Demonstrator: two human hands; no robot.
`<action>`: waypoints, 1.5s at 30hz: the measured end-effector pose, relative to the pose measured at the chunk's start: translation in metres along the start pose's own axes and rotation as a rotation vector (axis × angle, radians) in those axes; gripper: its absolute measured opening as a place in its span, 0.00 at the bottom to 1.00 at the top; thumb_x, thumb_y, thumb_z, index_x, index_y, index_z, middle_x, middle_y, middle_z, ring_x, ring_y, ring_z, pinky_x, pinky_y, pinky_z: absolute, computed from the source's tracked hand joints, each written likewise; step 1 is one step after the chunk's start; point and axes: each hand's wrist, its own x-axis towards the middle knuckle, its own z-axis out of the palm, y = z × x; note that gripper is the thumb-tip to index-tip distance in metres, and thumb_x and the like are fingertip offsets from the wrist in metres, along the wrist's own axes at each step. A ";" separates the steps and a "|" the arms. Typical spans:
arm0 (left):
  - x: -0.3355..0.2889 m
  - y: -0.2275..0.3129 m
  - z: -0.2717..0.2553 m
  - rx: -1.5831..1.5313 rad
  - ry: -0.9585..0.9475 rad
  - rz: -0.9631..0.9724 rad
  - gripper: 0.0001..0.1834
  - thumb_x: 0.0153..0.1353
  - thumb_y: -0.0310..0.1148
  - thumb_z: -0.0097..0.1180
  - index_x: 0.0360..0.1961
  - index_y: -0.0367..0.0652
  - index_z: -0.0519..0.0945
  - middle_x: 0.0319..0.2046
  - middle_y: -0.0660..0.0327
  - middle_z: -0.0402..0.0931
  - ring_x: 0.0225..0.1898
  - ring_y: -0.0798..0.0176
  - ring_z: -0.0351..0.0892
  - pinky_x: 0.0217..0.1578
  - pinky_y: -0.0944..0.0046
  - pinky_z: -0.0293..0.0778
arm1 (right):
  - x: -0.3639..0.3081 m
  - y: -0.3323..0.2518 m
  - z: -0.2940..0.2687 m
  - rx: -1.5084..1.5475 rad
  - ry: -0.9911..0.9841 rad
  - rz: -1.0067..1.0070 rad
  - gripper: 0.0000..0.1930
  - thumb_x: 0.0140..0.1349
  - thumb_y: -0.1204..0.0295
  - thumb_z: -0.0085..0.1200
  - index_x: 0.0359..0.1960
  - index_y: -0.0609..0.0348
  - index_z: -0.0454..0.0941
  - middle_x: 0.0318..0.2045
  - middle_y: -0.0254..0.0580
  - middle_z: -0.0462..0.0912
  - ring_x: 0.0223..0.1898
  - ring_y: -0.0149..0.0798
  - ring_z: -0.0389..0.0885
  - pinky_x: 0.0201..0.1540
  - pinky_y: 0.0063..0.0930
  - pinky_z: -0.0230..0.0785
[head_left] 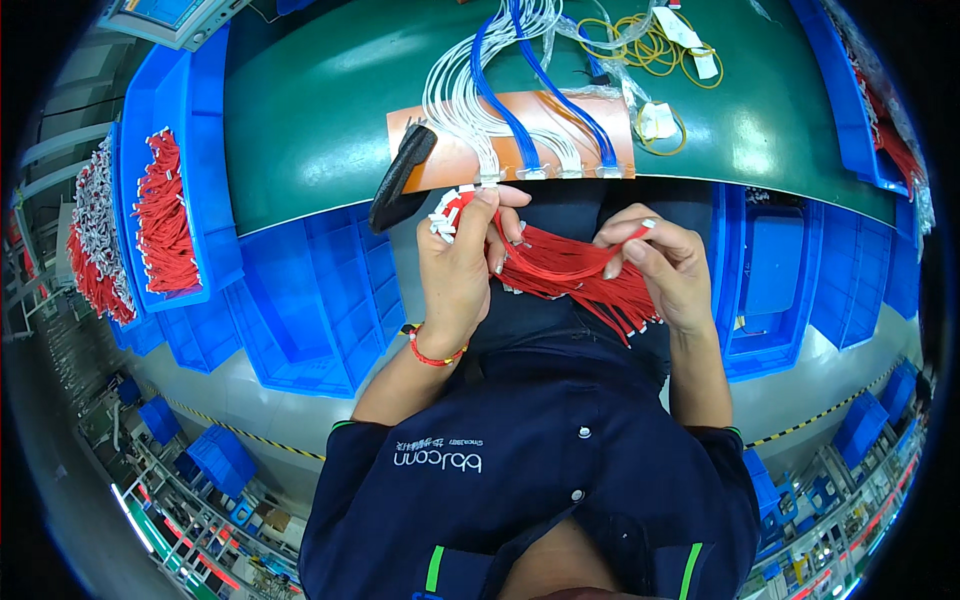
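Running side to side over the person's lap, the bundle of red wires [560, 268] lies between the two hands. It hangs just below the near edge of the worktop [310, 130]. The left hand [455, 255] has its grip closed around the left end of the bundle, and small white ends [446, 214] poke out past it. The right hand [675, 260] pinches one red wire near its white tip [648, 224], with finger and thumb pressed together. That wire bends back to the left, toward the left hand.

The left hand is the nearer one to the orange board [445, 165]. Its thumb tip is right by a white plug [490, 181] at the board's edge, but I cannot tell if they touch. The right hand is off to the right, past the board's corner.
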 end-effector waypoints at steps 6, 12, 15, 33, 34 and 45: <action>0.004 0.003 0.002 -0.008 0.009 -0.001 0.17 0.71 0.32 0.46 0.37 0.31 0.84 0.22 0.60 0.78 0.14 0.78 0.61 0.16 0.76 0.55 | 0.010 -0.003 0.017 -0.122 0.136 0.062 0.14 0.73 0.71 0.47 0.48 0.71 0.80 0.30 0.43 0.82 0.26 0.28 0.79 0.34 0.21 0.74; 0.007 0.013 -0.008 0.037 -0.110 -0.061 0.17 0.71 0.33 0.47 0.42 0.30 0.84 0.26 0.58 0.82 0.13 0.79 0.59 0.16 0.75 0.55 | 0.017 -0.003 0.018 -0.228 0.171 0.039 0.14 0.74 0.69 0.46 0.43 0.69 0.81 0.26 0.37 0.80 0.24 0.24 0.74 0.28 0.17 0.69; 0.006 0.024 -0.019 0.135 -0.159 -0.117 0.17 0.71 0.34 0.48 0.45 0.29 0.83 0.31 0.54 0.85 0.13 0.80 0.58 0.15 0.75 0.54 | 0.018 -0.005 0.019 -0.273 0.163 0.069 0.13 0.74 0.69 0.48 0.40 0.65 0.82 0.23 0.31 0.78 0.23 0.20 0.71 0.26 0.16 0.64; -0.002 0.016 -0.034 0.125 -0.141 -0.132 0.18 0.71 0.35 0.48 0.46 0.27 0.82 0.32 0.54 0.84 0.14 0.78 0.59 0.17 0.74 0.54 | 0.028 -0.004 0.011 -0.149 0.132 0.134 0.15 0.71 0.67 0.49 0.38 0.65 0.84 0.21 0.33 0.78 0.22 0.21 0.71 0.26 0.16 0.62; -0.002 0.016 -0.033 0.126 -0.137 -0.144 0.19 0.71 0.35 0.48 0.46 0.27 0.82 0.31 0.54 0.84 0.14 0.78 0.59 0.17 0.74 0.54 | 0.029 -0.005 0.015 -0.113 0.163 0.145 0.15 0.71 0.66 0.49 0.39 0.65 0.85 0.21 0.33 0.78 0.22 0.22 0.71 0.26 0.16 0.62; 0.008 0.012 -0.017 -0.027 -0.195 -0.129 0.21 0.75 0.38 0.45 0.47 0.29 0.81 0.26 0.64 0.79 0.18 0.79 0.62 0.19 0.75 0.57 | 0.033 -0.003 0.015 0.163 0.176 0.253 0.20 0.71 0.65 0.45 0.47 0.73 0.81 0.26 0.37 0.79 0.20 0.24 0.68 0.28 0.19 0.63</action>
